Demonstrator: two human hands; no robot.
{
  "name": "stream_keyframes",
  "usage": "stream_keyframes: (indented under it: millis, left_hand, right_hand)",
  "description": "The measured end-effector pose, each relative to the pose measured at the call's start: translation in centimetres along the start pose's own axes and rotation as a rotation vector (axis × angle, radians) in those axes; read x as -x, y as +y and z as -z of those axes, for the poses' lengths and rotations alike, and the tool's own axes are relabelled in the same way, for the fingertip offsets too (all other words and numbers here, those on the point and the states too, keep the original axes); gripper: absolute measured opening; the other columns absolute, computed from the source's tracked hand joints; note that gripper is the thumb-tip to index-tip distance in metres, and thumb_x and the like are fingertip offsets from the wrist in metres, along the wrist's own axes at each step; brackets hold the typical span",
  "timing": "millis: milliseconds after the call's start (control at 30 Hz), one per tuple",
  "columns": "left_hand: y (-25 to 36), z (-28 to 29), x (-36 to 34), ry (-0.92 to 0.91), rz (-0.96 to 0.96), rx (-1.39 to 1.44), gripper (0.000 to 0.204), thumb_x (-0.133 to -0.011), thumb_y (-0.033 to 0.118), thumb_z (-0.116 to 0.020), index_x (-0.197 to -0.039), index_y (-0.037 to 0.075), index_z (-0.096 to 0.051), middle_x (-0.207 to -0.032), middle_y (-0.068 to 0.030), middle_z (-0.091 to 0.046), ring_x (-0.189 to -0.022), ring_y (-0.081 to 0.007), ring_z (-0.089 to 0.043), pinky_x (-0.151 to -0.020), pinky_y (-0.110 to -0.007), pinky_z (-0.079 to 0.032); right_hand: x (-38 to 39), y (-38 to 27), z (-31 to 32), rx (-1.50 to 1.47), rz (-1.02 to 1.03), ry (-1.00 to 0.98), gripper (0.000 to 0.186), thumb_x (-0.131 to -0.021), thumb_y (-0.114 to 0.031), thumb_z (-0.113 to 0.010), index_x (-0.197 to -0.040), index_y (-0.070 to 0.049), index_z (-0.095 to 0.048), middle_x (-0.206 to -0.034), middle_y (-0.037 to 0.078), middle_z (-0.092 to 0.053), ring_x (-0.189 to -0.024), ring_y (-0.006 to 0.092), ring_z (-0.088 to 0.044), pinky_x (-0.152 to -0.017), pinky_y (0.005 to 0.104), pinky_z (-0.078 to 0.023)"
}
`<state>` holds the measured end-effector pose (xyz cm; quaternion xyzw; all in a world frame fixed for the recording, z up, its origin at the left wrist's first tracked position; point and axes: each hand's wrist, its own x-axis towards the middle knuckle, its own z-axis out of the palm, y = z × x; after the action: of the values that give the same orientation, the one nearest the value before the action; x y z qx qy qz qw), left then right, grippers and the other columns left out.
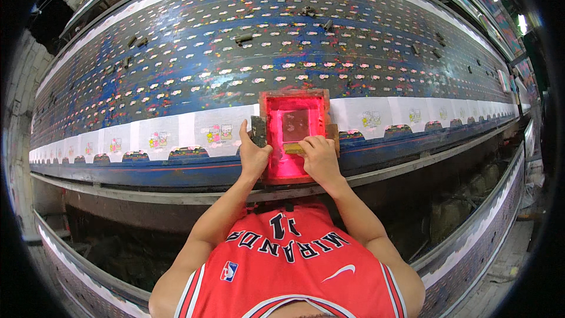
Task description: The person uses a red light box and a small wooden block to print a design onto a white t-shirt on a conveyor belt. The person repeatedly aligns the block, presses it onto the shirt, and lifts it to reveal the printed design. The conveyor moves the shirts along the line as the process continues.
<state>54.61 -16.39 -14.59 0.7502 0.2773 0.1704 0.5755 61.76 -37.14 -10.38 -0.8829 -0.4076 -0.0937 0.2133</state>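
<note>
A small wooden-framed printing screen (292,106) with bright pink ink lies on a white fabric piece at the near edge of a long blue table (235,53). My left hand (253,152) grips the screen's left side. My right hand (318,156) presses a small wooden squeegee (294,148) inside the frame near its lower edge. The fabric under the screen is hidden.
White fabric pieces (218,132) with small colourful cartoon prints run in a row along the table's near edge, left and right of the screen. Paint specks and small dark blocks (243,39) dot the table. A second table edge (471,241) curves below.
</note>
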Motion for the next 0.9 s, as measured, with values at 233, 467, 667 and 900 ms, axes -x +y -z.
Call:
stream_keyframes:
  millis: [233,467,667,900]
  left_hand:
    - [0.5,-4.0,1.3,0.038,0.007,-0.065,0.104,-0.074,-0.002,-0.075,-0.164,0.001,-0.022,-0.116,-0.0216,-0.067,-0.098,-0.0288,-0.070,-0.088,-0.039,-0.056]
    - [0.9,-4.3,1.0,0.049,0.018,-0.121,0.091,-0.075,0.003,-0.077,-0.157,0.004,-0.037,-0.116,-0.0209,-0.069,-0.101,-0.0308,-0.072,-0.090,-0.040,-0.056]
    - [1.1,-4.4,0.9,0.056,0.057,-0.159,0.088,-0.075,0.004,-0.077,-0.155,0.007,-0.040,-0.114,-0.0207,-0.072,-0.099,-0.0332,-0.074,-0.090,-0.042,-0.056]
    - [2.0,-4.3,1.1,0.025,0.081,-0.193,0.089,-0.075,0.006,-0.078,-0.155,0.007,-0.039,-0.114,-0.0229,-0.072,-0.100,-0.0359,-0.074,-0.090,-0.044,-0.056]
  right_hand:
    - [2.3,4.1,0.5,-0.111,-0.013,-0.044,0.040,-0.077,-0.006,-0.073,-0.116,-0.006,-0.071,-0.118,0.007,-0.069,-0.116,0.0278,-0.063,-0.098,0.0450,-0.045]
    - [2.7,4.8,0.3,-0.158,0.003,-0.053,0.040,-0.077,-0.007,-0.073,-0.116,-0.005,-0.072,-0.118,0.008,-0.069,-0.117,0.0280,-0.063,-0.098,0.0452,-0.046]
    - [2.7,4.7,0.5,-0.171,-0.015,-0.069,0.041,-0.076,-0.006,-0.072,-0.117,-0.005,-0.072,-0.118,0.009,-0.069,-0.116,0.0285,-0.063,-0.098,0.0454,-0.046]
    - [2.9,4.7,0.2,-0.128,0.004,-0.043,0.042,-0.078,-0.010,-0.074,-0.119,-0.005,-0.071,-0.117,0.007,-0.068,-0.114,0.0279,-0.062,-0.096,0.0455,-0.045]
